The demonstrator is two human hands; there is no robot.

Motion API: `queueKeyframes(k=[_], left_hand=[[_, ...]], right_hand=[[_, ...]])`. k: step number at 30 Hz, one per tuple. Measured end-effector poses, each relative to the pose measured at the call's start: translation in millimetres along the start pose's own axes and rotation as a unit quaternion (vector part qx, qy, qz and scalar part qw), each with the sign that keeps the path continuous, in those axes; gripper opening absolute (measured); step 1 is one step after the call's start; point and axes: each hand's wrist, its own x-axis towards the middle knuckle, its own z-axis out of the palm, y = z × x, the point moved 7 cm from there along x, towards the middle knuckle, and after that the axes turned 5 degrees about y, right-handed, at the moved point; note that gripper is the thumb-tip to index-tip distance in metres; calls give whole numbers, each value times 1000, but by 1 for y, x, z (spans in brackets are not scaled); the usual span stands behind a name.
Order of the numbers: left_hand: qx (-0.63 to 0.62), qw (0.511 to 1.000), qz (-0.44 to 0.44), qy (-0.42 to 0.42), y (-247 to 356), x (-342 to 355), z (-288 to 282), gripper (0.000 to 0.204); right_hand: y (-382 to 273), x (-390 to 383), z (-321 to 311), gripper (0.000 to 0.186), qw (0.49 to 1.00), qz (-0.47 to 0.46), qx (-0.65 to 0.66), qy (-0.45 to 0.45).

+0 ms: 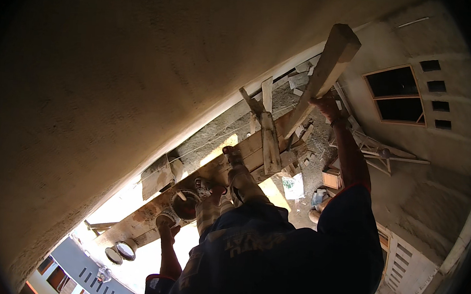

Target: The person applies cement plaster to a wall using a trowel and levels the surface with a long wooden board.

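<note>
My right hand (326,108) is closed round a long, straight-edged wooden beam (329,60). It slants up along the wall, its thick end high and its lower end over the scaffold planks. Low on the left, my left hand (165,227) is closed at a small round greyish thing, too dark to name. Just beside it on the planks (146,220) stands a dark bucket (186,205) with a pale handle (181,195) sticking out. My feet are on the planks between the two hands. The broad plastered wall (98,83) fills the upper left.
Short boards (270,144) are nailed across the scaffold. Two round containers (125,250) sit at its left end. Far below lie rubble (314,152), a white sack (293,186) and a wooden box (331,179). A wooden trestle (385,155) stands near the opposite wall, under a framed window (396,95).
</note>
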Motion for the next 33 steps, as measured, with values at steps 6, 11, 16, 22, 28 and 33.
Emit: queueKeyframes(k=[6, 11, 16, 22, 28, 33], left_hand=[[-27, 999, 14, -34, 0, -12, 19, 49], [-26, 998, 28, -47, 5, -26, 30, 49], [-35, 999, 29, -26, -6, -27, 23, 51], [-39, 998, 21, -43, -16, -28, 34, 50], [-48, 998, 20, -46, -17, -28, 37, 53], [-5, 998, 25, -50, -7, -30, 52, 48]], right_hand=[[16, 41, 16, 49, 997, 31, -62, -20], [-15, 63, 8, 73, 999, -18, -38, 33], [-32, 78, 15, 87, 998, -51, 2, 46], [-45, 87, 24, 75, 991, -86, 99, 10], [-37, 91, 25, 78, 993, -90, 79, 0], [-31, 67, 12, 96, 987, -139, -16, 75]])
